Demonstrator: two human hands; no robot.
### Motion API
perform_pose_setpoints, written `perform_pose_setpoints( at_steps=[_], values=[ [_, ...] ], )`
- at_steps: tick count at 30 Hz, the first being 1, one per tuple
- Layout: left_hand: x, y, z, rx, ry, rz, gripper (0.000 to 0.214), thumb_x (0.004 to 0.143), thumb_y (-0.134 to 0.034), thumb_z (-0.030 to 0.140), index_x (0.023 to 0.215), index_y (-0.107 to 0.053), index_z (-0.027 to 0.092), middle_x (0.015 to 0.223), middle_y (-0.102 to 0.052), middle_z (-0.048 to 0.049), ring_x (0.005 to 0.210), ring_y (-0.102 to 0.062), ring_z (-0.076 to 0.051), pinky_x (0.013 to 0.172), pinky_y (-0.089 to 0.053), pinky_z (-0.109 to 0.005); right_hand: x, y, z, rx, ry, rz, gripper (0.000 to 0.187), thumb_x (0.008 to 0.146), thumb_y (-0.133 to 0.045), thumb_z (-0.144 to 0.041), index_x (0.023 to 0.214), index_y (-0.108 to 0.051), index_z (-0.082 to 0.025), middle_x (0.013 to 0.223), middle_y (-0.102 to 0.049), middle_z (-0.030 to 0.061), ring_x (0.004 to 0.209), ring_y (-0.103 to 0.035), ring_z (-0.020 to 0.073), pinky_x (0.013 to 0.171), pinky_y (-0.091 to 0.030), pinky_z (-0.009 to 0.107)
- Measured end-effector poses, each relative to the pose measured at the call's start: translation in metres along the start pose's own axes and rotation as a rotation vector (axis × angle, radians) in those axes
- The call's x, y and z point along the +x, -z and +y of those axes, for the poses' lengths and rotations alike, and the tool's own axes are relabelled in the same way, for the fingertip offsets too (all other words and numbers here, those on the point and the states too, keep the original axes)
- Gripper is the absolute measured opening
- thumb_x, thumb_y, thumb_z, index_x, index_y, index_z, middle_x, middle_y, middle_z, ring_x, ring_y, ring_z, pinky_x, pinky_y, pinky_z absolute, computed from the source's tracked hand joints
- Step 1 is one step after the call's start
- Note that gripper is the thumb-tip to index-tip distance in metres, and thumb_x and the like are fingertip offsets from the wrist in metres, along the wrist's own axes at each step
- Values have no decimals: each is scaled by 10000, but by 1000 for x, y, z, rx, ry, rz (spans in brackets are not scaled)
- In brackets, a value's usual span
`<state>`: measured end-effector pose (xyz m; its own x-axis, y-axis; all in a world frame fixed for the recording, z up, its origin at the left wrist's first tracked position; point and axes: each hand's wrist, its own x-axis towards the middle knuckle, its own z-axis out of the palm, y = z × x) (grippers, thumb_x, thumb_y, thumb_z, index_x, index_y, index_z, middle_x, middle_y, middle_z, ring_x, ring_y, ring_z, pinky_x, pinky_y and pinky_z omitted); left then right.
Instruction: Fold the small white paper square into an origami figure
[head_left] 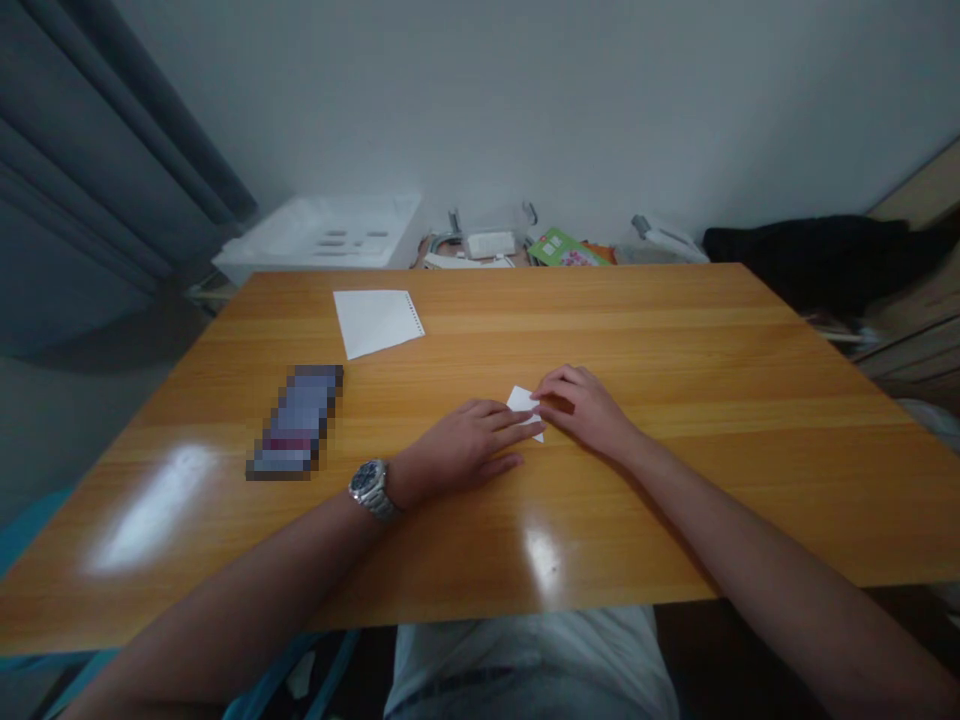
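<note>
A small piece of folded white paper (519,399) lies on the wooden table, partly hidden by fingers. Across its lower left part my left hand (472,440) rests with the fingers stretched out flat, and a metal watch (369,481) is on that wrist. My right hand (585,408) is curled at the paper's right edge, thumb and fingertips pinched together on it. The fingertips of both hands almost meet over the paper.
A blurred-out phone-like slab (300,420) lies left on the table (675,340). Behind it is a white sheet with a perforated edge (379,320). Beyond the far edge are a white foam box (337,230), a green booklet (566,248) and dark cloth (817,260).
</note>
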<state>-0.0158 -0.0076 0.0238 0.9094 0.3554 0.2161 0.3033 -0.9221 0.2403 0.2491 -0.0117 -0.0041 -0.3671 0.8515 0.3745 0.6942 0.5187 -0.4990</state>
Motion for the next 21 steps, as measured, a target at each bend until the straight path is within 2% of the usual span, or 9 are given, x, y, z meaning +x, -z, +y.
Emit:
perform_pose_setpoints(
  at_steps=[3,8,15,18,21],
  values=[
    [-2,3,-10,-30,52,62,406,1041,-495,382,1416,-551,238,1444,-584,-92,1299,-550,-243,1118,-431,-422,1,0,-2,33,42,-26,137,961,-656,-356,1006,-740,-257,1040,-681,78,989,-611,253,884,-481,427],
    [-6,3,-19,-35,115,67,485,993,-584,432,1414,-544,194,1458,-568,-116,1319,-544,-261,1134,-415,-427,2,-1,-6,72,133,-86,127,961,-663,-338,1001,-758,-265,1090,-690,74,1018,-617,242,914,-475,435],
    [-3,4,-13,73,123,34,455,1007,-553,440,1408,-574,227,1405,-612,-110,1286,-565,-271,1155,-351,-490,2,-2,-7,62,136,-77,168,973,-640,-350,1023,-776,-266,1099,-690,88,1036,-620,252,925,-492,449],
    [0,3,-8,137,151,56,443,1008,-545,463,1366,-606,210,1374,-632,-105,1296,-549,-282,1182,-310,-512,2,1,-9,43,139,-74,196,986,-614,-337,1082,-772,-269,1143,-680,95,1079,-614,258,955,-495,459],
    [4,2,-2,182,206,86,427,1008,-537,471,1308,-636,184,1307,-659,-109,1250,-568,-279,1168,-333,-497,2,5,-11,34,157,-53,201,990,-609,-316,1101,-764,-252,1178,-677,102,1097,-617,257,964,-501,460]
  ],
)
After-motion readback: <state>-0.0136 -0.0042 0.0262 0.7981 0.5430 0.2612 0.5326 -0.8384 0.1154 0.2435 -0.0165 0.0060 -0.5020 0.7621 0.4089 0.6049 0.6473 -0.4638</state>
